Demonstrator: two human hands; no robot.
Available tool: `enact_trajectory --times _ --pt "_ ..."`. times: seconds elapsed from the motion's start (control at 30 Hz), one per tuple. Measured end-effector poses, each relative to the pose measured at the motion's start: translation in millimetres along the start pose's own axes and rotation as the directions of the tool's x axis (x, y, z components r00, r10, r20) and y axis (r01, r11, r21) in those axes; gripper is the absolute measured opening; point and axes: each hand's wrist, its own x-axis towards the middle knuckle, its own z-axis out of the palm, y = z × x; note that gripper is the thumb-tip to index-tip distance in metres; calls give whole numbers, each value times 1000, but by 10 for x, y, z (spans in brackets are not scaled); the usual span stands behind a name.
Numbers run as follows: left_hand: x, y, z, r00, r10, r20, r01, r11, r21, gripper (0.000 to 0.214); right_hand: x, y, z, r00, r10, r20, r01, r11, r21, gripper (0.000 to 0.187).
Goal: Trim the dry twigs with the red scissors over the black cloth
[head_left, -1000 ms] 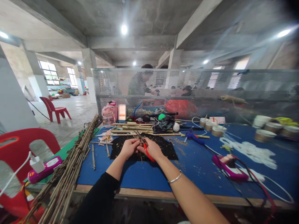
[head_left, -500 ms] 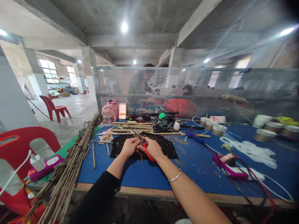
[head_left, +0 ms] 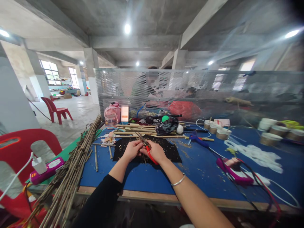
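Note:
Over a black cloth (head_left: 172, 152) strewn with small plant bits, both of my hands meet. In my right hand (head_left: 155, 151) is a pair of red-handled scissors (head_left: 143, 139), blades pointing up and to the left, away from me. My left hand (head_left: 132, 150) is closed in a pinch close beside the blades; what its fingertips hold is too small and hidden to make out. Beyond the cloth lie several cut stalks (head_left: 140, 129). A short stick (head_left: 96, 157) rests on the blue table left of the cloth.
A bundle of long dry stalks (head_left: 71, 167) leans across the table's left edge. Purple power strips (head_left: 234, 172) sit right and left. A blue glue gun (head_left: 199, 140), white ribbon (head_left: 255, 155) and tubs (head_left: 223, 133) are to the right. Behind stands a perforated metal screen (head_left: 114, 82), a person beyond it.
A thin stick that hung below my fingers between the hands no longer shows. Both hands stay over the cloth, and my right hand still has the scissors.

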Motion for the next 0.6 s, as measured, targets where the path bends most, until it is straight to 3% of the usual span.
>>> enact_trajectory --times 0.2,0.4,0.6 --pt "28 -64 -4 996 61 64 -61 998 -3 32 24 44 79 988 -139 -60 138 990 -14 60" --pt "10 -49 8 997 48 52 -50 998 33 32 5 -12 44 992 -106 -74 110 992 58 43" --pt "-14 -21 24 995 -53 -85 60 995 83 31 -17 -33 -9 999 -16 -51 17 1000 23 38"
